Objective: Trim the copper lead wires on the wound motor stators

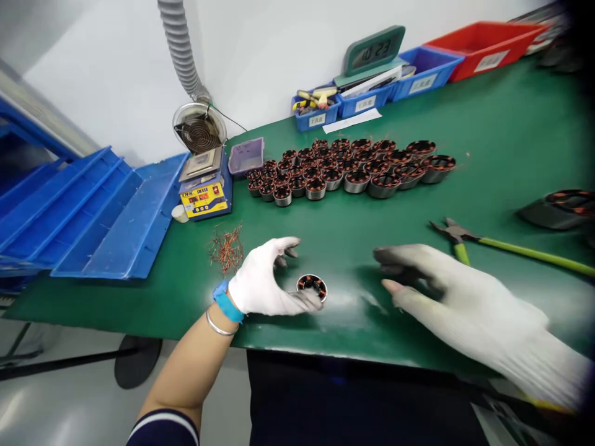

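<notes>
A single motor stator [312, 287], a metal ring with copper windings and black inserts, sits on the green table. My left hand [267, 279] is in a white glove, its fingers apart. The thumb overlaps the near edge of that stator; I cannot tell if it presses on it. Off to the right, my right hand [441, 291], also gloved and slightly blurred, has thumb and fingers apart with nothing between them. Just beyond it lie the green-handled cutters [458, 232], jaws pointing left. A pile of copper wire scraps [226, 249] lies beyond my left wrist.
Several rows of stators [330, 170] stand across the table's middle. At left are a yellow-fronted soldering unit [204, 199], blue trays [125, 223] and a purple bin [246, 156]. Blue boxes [320, 114], a clock [375, 51] and a red bin [488, 49] line the back.
</notes>
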`<state>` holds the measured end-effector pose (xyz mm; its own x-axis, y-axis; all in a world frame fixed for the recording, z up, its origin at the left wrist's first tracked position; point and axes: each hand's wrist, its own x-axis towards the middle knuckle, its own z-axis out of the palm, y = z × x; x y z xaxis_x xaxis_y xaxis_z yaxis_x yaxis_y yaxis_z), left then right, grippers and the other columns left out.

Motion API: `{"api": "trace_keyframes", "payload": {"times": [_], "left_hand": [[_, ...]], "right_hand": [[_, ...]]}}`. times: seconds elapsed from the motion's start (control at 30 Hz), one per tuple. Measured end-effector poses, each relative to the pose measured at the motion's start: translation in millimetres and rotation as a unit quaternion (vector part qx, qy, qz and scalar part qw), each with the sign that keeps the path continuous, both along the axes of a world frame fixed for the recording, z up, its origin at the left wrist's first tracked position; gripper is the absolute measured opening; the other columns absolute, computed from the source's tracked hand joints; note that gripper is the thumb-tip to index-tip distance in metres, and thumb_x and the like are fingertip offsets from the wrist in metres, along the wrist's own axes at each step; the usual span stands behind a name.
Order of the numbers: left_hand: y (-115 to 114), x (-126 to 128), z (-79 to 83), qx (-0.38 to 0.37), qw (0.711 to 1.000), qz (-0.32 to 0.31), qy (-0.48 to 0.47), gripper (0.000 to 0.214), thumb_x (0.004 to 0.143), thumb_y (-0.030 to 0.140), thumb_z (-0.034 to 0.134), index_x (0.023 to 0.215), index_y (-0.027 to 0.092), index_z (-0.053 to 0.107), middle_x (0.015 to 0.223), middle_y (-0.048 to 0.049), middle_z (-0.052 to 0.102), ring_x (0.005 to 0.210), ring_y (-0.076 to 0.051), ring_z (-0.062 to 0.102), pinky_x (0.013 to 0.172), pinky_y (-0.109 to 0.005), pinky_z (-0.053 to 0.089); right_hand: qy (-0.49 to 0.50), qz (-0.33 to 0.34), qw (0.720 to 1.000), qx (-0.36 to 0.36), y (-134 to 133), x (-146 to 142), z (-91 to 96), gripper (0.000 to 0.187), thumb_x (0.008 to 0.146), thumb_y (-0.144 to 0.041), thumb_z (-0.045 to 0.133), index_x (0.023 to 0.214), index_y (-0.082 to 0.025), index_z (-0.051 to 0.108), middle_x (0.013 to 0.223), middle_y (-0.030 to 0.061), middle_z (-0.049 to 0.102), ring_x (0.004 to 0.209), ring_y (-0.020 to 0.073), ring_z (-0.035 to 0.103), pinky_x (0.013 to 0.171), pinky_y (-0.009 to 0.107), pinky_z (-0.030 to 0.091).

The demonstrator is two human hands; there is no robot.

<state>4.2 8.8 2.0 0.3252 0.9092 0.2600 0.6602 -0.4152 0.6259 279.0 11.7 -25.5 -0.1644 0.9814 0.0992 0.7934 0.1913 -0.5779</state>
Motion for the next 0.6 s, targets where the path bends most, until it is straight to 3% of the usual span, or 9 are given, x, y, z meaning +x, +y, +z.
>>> {"api": "trace_keyframes", "payload": {"times": [0.1,0.2,0.27,0.37,0.47,0.53,0.6], "left_hand": [[-2.1,10.5,1.7,-0.108,0.991,-0.03,0.077,0.122,0.041,0.064,0.085,0.145,0.019,0.039,0.108,-0.0088,0.068,0.088,-0.029,0.068,0.08,-0.042,0.057],[-2.6,16.5,0.2,-0.135,0.985,-0.013,0.111,0.115,0.054,0.069,0.079,0.148,0.019,0.036,0.116,-0.0117,0.068,0.107,-0.037,0.066,0.091,-0.048,0.054],[-0.6,13.5,-0.6,-0.158,0.981,-0.019,0.107,0.107,0.064,0.058,0.077,0.151,0.019,0.029,0.116,-0.0117,0.068,0.108,-0.037,0.066,0.092,-0.049,0.054],[3.1,3.3,-0.2,-0.196,0.977,-0.067,0.056,0.112,0.068,0.038,0.077,0.156,0.019,0.01,0.126,-0.0129,0.064,0.11,-0.032,0.065,0.095,-0.046,0.053],[3.5,1.6,-1.6,-0.198,0.98,-0.031,-0.002,0.134,0.056,0.043,0.086,0.157,0.019,0.001,0.135,-0.0164,0.056,0.113,-0.032,0.063,0.096,-0.046,0.053],[1.8,8.8,-5.6,-0.193,0.981,0.029,-0.015,0.145,0.046,0.053,0.089,0.157,0.018,0.002,0.127,-0.0154,0.06,0.106,-0.033,0.065,0.091,-0.048,0.055],[-0.6,18.8,-11.3,-0.184,0.98,0.073,-0.012,0.133,0.055,0.057,0.084,0.156,0.018,0.009,0.111,-0.0106,0.067,0.097,-0.032,0.068,0.087,-0.048,0.056]], "right_hand": [[0.011,0.122,0.98,-0.158,18.5,-27.4,17.9,0.051,0.08,-0.041,0.054,0.128,-0.027,0.059,0.112,0.0053,0.072,0.09,0.0239,0.07,0.073,0.035,0.057],[-0.01,0.257,0.944,-0.206,42.1,-46.5,26.7,0.056,0.074,-0.035,0.058,0.13,-0.027,0.061,0.115,0.0037,0.071,0.096,0.0247,0.069,0.079,0.033,0.055],[-0.008,0.308,0.925,-0.223,55.1,-51.6,25.8,0.059,0.071,-0.03,0.059,0.129,-0.027,0.062,0.119,0.0022,0.069,0.101,0.0246,0.067,0.083,0.032,0.053],[0.04,0.314,0.906,-0.281,65.2,-50.1,19.7,0.062,0.069,-0.033,0.061,0.131,-0.025,0.06,0.108,0.0021,0.073,0.087,0.0227,0.069,0.071,0.029,0.054],[0.101,0.272,0.9,-0.325,61.8,-49.6,15.7,0.056,0.072,-0.042,0.063,0.123,-0.021,0.062,0.1,0.0043,0.073,0.079,0.0212,0.068,0.066,0.029,0.053],[0.105,0.225,0.918,-0.308,54.0,-54.8,15.0,0.048,0.072,-0.045,0.064,0.114,-0.021,0.064,0.1,0.0048,0.073,0.082,0.021,0.068,0.067,0.028,0.052],[0.075,0.176,0.951,-0.243,45.0,-62.8,14.3,0.034,0.076,-0.046,0.06,0.1,-0.022,0.066,0.093,0.0036,0.072,0.079,0.0199,0.066,0.064,0.028,0.049]]}}
